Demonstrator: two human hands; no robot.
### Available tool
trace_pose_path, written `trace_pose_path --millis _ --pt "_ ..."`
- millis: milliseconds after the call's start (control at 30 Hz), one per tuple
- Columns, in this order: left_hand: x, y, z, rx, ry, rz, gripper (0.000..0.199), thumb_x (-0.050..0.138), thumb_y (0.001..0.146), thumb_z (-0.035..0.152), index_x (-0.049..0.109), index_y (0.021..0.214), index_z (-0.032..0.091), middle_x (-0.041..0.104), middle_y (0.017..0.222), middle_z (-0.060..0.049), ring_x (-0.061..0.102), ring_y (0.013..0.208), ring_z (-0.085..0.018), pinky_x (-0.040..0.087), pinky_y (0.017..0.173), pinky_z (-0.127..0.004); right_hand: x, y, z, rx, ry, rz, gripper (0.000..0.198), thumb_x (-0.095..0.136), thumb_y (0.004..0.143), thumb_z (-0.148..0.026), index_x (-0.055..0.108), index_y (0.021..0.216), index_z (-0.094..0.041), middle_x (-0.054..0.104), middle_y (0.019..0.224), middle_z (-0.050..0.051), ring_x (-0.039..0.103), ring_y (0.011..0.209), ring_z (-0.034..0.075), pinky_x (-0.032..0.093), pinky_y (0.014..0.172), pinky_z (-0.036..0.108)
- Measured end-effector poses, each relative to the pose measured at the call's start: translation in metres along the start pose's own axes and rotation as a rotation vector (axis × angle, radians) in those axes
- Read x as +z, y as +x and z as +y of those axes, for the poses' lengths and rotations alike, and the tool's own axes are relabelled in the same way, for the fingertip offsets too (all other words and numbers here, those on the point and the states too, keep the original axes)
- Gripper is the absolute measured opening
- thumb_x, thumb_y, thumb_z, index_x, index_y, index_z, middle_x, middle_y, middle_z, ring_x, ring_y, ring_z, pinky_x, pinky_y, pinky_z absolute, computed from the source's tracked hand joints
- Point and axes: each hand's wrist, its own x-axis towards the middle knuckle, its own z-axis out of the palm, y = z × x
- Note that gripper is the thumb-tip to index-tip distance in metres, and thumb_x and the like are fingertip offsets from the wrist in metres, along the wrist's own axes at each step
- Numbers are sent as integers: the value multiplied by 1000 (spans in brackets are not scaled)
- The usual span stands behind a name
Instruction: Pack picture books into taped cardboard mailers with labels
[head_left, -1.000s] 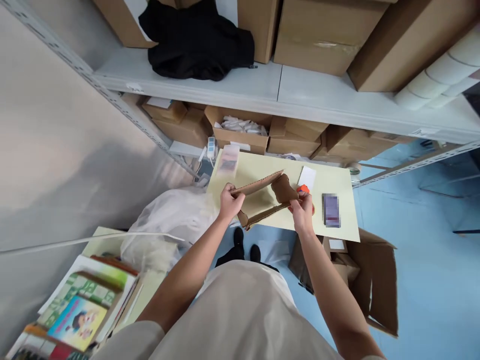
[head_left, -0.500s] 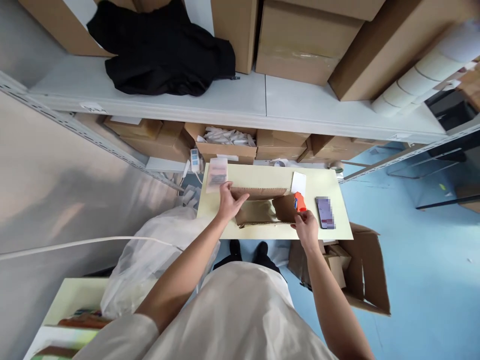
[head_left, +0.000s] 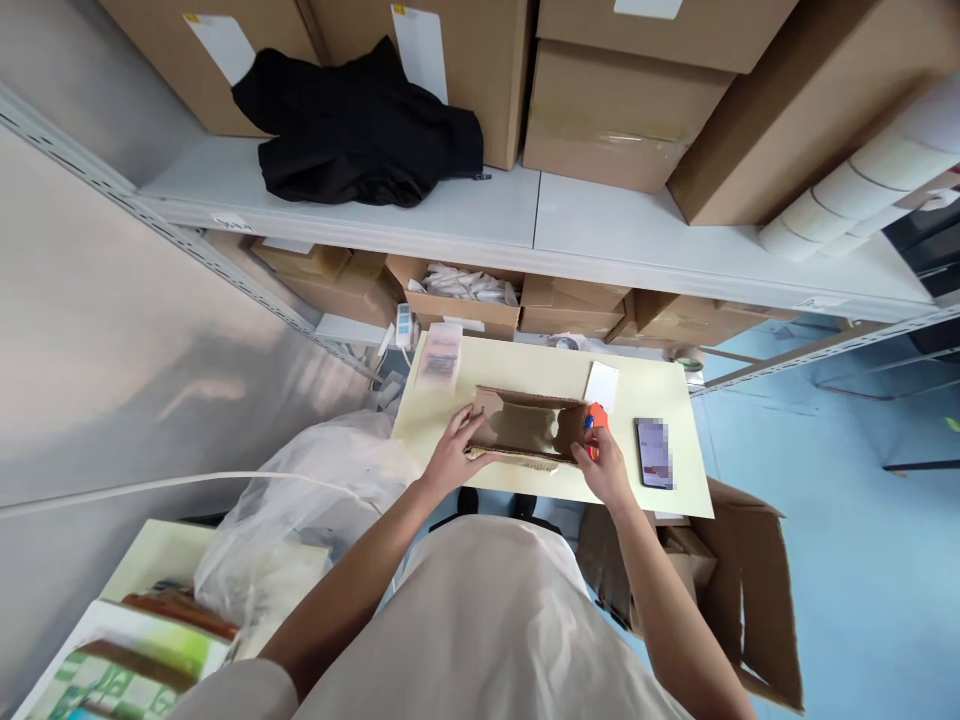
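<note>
An open cardboard box (head_left: 517, 456), long and narrow, sits at the front of the pale yellow table (head_left: 420, 425); its inside faces up. My left hand (head_left: 454, 450) grips the box's left end, fingers at the end wall and thumb along the near edge. At the opposite end my right hand (head_left: 602, 465) pinches the box's right wall. Just behind that hand lies an orange thing with a blue part (head_left: 598, 416), partly covered by the fingers; its kind is unclear. A phone (head_left: 652, 452) rests to the right, and a white card (head_left: 601, 385) lies behind.
A pinkish translucent packet (head_left: 441, 355) lies at the table's back left. Above the back edge runs a grey shelf (head_left: 600, 225) with boxes and a black garment (head_left: 367, 130). A large open carton (head_left: 757, 590) stands on the floor at right; plastic sheeting (head_left: 300, 490) is at left.
The box's end walls now stand up, where the right one leaned inward before. My left hand has moved down to the box's left end. The view has shifted slightly.
</note>
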Motion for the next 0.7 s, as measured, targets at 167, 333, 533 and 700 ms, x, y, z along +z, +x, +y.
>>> trace_pose_path --millis 167,333,533,700 --pt "-5 -6 -6 7 -17 -52 70 72 70 42 49 133 21 32 144 -15 35 134 -33 32 110 -45 -11 2 8 -244 -55 -314 49 54 80 -56 59 116 -23 46 135 13 44 126 31 41 99 48" --pt "0 -5 -14 -105 -113 1 35 59 82 41 65 111 21 50 128 -13 49 122 -29 42 103 -43 -15 7 20 -355 -49 -416 47 56 80 -54 62 113 -21 35 143 15 48 123 31 39 102 48" --pt "20 0 -17 -280 -276 202 47 67 76 35 52 119 21 60 112 -11 60 101 -24 51 84 -38 20 2 36 -90 37 -70 34 51 83 -48 60 98 -19 57 114 14 63 94 25 54 80 44" --pt "22 13 -33 -345 -154 223 60 67 75 26 41 129 19 61 108 -10 61 91 -19 52 77 -34 39 8 46 29 122 -63 72 61 76 -47 32 135 -19 53 121 17 65 86 24 57 67 41"
